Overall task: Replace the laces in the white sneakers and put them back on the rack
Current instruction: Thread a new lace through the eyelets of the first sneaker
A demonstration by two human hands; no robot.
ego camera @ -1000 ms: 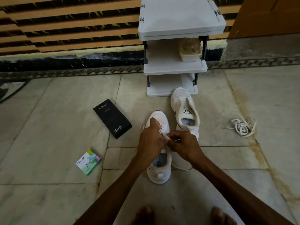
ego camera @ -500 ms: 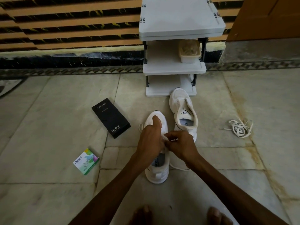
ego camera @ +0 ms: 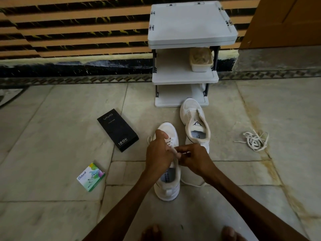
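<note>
The lace (ego camera: 193, 184) can slip from your right grip (ego camera: 194, 158), which pinches its end just above the eyelets of the near sneaker (ego camera: 167, 192) in the centre of the frame; a loose pinch or a soft tip would make you miss the hole. Your left grip (ego camera: 159, 153) curls over the lacing rows and steadies that sneaker; ease off and the shoe may roll on the floor. The slack trailing at lower right of the shoe could twist or catch under your forearm. The near sneaker sits directly beneath both grips, touching them. The second sneaker (ego camera: 194, 122) shows no lace, just above and right, before the rack (ego camera: 185, 78)
</note>
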